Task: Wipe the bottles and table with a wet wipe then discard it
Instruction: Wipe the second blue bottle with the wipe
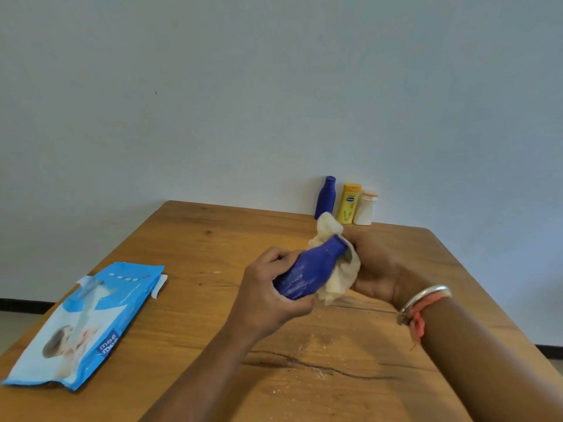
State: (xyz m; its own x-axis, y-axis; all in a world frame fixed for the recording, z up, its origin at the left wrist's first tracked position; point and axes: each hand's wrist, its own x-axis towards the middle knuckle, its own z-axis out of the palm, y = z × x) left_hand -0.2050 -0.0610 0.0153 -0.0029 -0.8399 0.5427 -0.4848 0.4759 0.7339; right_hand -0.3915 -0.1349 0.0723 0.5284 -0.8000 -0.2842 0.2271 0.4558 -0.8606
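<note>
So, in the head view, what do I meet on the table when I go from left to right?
In front: pack of wet wipes → left hand → held blue bottle → right hand, gripping the wet wipe → bangle. At the wall, separately: standing blue bottle → yellow bottle → white bottle.

bottles [307, 271] [326, 197] [348, 204] [365, 208]: 4 (two blue, one yellow, one white) | wet wipe [338, 281]: 1 | wipes pack [91, 324]: 1

Wiping grip on the blue bottle [307, 269] above the desk [213, 239].
Your left hand [268, 287] grips its base; your right hand [374, 269] holds the wet wipe [338, 284] around its neck.
</note>
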